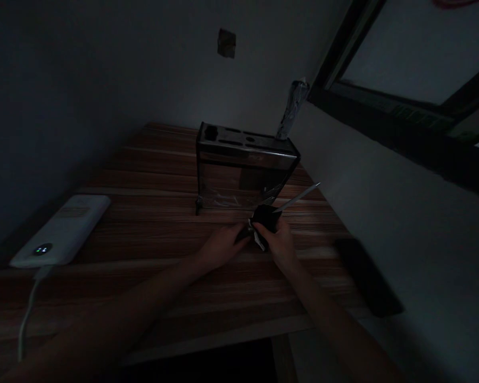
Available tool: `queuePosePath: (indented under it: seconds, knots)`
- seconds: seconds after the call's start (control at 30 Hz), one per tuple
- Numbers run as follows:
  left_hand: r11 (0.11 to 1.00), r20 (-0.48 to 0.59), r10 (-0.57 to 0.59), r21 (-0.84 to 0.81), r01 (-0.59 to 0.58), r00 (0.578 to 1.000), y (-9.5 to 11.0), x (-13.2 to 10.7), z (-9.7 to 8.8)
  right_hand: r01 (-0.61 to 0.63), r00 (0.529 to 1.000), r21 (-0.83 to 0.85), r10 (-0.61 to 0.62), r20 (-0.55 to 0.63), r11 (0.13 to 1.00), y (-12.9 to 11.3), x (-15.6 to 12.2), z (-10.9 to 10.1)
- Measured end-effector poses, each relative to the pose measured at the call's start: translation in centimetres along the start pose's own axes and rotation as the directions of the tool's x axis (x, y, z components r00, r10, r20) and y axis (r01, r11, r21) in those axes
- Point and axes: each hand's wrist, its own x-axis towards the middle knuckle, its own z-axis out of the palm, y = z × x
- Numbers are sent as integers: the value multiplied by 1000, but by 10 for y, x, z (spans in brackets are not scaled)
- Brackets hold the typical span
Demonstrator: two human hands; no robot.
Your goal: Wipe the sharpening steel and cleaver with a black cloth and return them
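Nearest the camera, two bare forearms enter from the bottom: the left forearm [143, 298] slants up to the right, the right forearm [335, 324] up to the left, both reaching over a bench [151, 234] with streaked, reddish-brown wood grain. At far left, a pale cable [27, 319] curves up to a white, flat, round-cornered power bank [77, 221] with a small lit display. Next comes the left hand [222, 246], wrist low and knuckles up, its fingers closed around the dark handle of a slim, knife-like tool [297, 197]. Just beyond the hands stands a box-shaped holder [247, 157] with a shiny metal top cut with slots and holes, black side edges and a see-through front; crinkled clear film shows low on it. Above it, a rough brown patch [226, 43] marks the dark, plain wall. The tool lies between the two hands, clear of the bench at its tip; its narrow, pale blade slants up to the right out of a folded black cloth [266, 214] with whitish edges. The right hand [281, 242] pinches that cloth around the blade, thumb laid across the front, other fingers mostly hidden behind. A film-wrapped grip [292, 110] leans upright from the holder's right end. Farther right is a blurred, black, oblong slab [367, 276] near the bench's edge.
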Motion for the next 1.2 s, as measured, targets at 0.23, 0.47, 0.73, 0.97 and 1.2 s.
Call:
queuePosePath:
  seconds: [0.23,0.47,0.73,0.97,1.2]
  knots:
    - [1000,2,1,-10,-1,1000,1,0,0,-18,1000,14,18,-7,1000,-3,1,0]
    - [1000,-6,10,-6,-10,1000,0,1,1,15,998,12,-14,-67,1000,-7,5,-4]
    - [1000,20,10,-15,-10,1000,3,0,-3,35,989,145,-14,-144,989,-13,14,-14]
    - [999,23,45,29,-46,999,2,0,-1,80,962,227,-15,-274,971,-31,19,-24]
    - [995,36,78,55,-80,996,2,0,-2,183,912,200,-91,-400,963,-35,27,-39]
